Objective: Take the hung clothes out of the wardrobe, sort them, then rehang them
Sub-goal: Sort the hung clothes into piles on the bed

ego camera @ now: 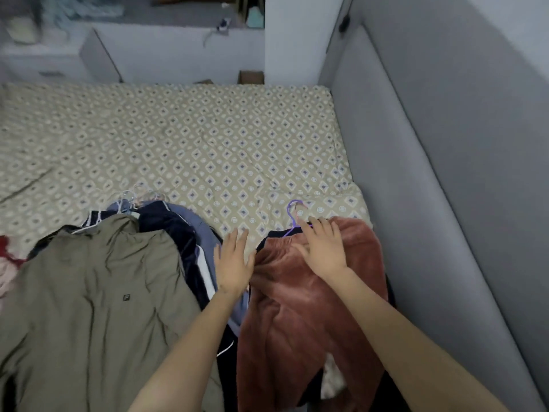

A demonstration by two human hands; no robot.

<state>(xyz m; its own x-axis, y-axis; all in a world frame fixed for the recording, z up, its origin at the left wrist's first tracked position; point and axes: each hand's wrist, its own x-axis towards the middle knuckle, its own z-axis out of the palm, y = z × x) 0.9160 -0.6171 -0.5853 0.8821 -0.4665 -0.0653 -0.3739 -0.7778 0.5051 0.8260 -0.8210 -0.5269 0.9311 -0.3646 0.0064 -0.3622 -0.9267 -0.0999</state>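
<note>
Two heaps of clothes lie on the near part of the bed [208,144]. On the left, an olive jacket [95,298] tops a navy garment with a white stripe [181,239] and a grey-blue one, with pale hanger hooks [133,197] poking out behind. On the right, a rust-brown fleece garment [300,316] lies on a purple hanger [292,215] over dark clothes. My right hand [322,248] rests flat on the fleece's top edge, fingers spread. My left hand [234,260] is open in the gap between the heaps, touching the fleece's left edge.
A grey padded headboard [430,203] runs along the right side. Beyond the bed's far edge stand white furniture [166,55], a white pillar and a cardboard box [252,77]. Red and pink cloth [6,257] shows at the left edge.
</note>
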